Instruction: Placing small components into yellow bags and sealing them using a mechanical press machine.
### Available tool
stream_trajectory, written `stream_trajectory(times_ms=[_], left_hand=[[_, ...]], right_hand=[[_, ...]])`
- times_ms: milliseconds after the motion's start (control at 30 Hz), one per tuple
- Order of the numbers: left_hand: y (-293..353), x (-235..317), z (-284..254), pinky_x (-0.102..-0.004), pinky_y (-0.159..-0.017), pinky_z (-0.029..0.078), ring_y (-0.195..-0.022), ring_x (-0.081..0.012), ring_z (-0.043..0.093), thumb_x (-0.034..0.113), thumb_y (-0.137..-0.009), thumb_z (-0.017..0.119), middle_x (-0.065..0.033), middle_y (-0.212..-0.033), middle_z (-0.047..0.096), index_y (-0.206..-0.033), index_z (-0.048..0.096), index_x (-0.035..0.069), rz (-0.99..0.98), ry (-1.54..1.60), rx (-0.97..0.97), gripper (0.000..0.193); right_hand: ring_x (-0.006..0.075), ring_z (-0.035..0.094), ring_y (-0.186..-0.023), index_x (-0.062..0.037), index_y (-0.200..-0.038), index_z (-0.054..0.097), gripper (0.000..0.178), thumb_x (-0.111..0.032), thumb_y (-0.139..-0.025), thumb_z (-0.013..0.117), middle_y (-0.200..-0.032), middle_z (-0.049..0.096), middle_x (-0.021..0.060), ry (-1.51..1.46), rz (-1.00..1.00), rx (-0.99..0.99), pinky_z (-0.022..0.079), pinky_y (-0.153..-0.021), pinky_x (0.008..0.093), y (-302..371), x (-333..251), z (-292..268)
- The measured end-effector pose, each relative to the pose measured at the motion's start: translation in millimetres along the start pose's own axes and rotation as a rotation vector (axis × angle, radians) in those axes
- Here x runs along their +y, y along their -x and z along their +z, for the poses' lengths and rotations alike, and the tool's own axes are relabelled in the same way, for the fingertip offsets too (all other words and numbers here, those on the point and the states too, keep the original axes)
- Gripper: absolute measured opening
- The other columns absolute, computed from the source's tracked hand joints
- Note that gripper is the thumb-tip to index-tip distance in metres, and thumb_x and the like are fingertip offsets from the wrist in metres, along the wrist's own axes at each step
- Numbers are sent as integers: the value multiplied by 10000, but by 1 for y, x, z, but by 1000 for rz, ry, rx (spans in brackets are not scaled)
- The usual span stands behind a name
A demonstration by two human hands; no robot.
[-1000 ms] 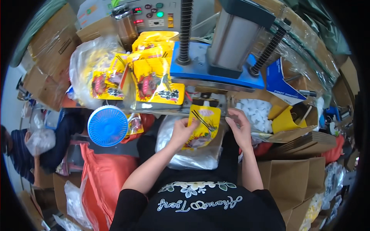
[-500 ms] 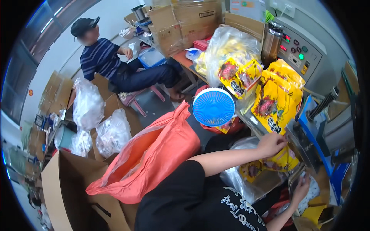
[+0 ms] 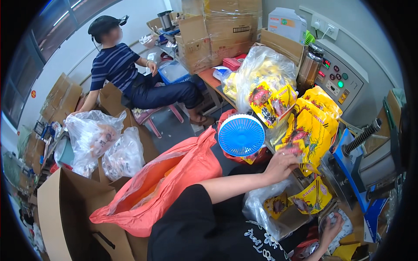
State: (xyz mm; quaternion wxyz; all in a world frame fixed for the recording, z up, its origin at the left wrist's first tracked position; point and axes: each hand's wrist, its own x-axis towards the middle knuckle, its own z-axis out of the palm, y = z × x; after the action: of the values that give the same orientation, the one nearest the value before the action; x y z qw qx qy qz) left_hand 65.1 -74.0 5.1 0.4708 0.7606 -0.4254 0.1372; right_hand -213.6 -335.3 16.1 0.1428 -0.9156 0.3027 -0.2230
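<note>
- Pinching, it seems, the near part of a blurred yellow pouch [image 3: 298, 150], the left hand [image 3: 281, 168] has its fingers drawn into a narrow grip right in front of the pouch stack [image 3: 320, 116]
- Reaching among the small white pieces [image 3: 346, 226], the right hand [image 3: 332, 227] has bent fingers; whether it has hold of one, I cannot tell
- Lying over the lap near the blue press [image 3: 350, 158], a second pouch [image 3: 312, 196] sits close to a clear plastic bag [image 3: 261, 209]
- Looking thin and glossy, the pouches will likely be light, soft and slippery, apt to bend or slide over one another rather than break
- Gripping is probably surest at an edge, thumb against fingers, since a slick face gives little to hold
</note>
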Motion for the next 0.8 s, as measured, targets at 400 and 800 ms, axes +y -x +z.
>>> stream_trajectory(times_ms=[400,800], left_hand=[[54,68,32,-319,-632,487,-658,-131,595,243,-853,651,-87,-714,659,-909,665,-42,-540,812,-427,291],[49,50,29,-265,-674,477,-710,-115,624,185,-808,732,-95,-751,693,-885,704,-32,-499,434,-388,232]], right_hand=[[338,522,-1016,2,-1112,536,306,-33,-820,621,-1058,561,160,-274,20,-26,377,-939,392,11,20,8],[193,608,-899,-15,-975,616,249,-82,-765,731,-924,642,72,-476,48,69,459,-854,311,-12,-56,-16]])
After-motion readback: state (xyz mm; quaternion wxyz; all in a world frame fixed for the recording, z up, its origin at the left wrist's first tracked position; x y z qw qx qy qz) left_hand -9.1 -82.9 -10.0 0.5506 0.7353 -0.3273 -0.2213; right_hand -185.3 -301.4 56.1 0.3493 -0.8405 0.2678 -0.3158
